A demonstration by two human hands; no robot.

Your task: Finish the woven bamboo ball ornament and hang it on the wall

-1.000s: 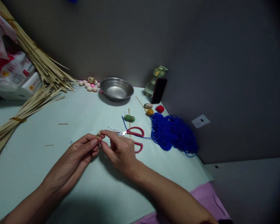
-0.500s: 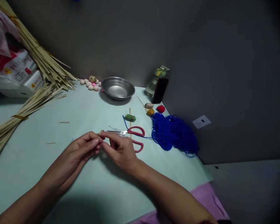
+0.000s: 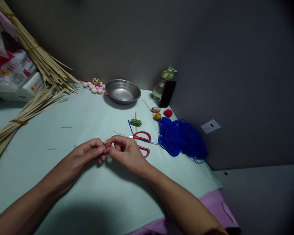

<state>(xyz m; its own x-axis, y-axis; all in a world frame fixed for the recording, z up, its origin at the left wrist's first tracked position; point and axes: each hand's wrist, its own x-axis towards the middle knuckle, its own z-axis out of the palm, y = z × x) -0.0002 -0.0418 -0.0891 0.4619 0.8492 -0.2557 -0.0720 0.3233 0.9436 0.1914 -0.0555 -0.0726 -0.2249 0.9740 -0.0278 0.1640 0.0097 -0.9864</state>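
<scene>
My left hand [image 3: 88, 153] pinches a small straw-coloured piece [image 3: 105, 142] between thumb and fingers, near the table's middle. Against its right side, my right hand [image 3: 126, 151] has thumb and index finger closed together at the same piece; the fingers hide most of it. Red-handled scissors [image 3: 143, 136] lie just beyond my right hand, which covers part of them. Behind them is a small green bundle [image 3: 136, 122], with a pale strip under it and a blue cord end beside it.
A metal bowl [image 3: 122, 91] stands at the back, left of a bottle [image 3: 161, 85] and a dark phone [image 3: 168, 94]. Blue cord [image 3: 181, 138] is heaped at right near a red ball [image 3: 168, 113]. Bundled strips [image 3: 26, 112] and packages [image 3: 17, 71] occupy the left.
My right index finger has bent and drawn in closer to the thumb at the small piece. My left hand keeps its hold. The whole view has shifted slightly.
</scene>
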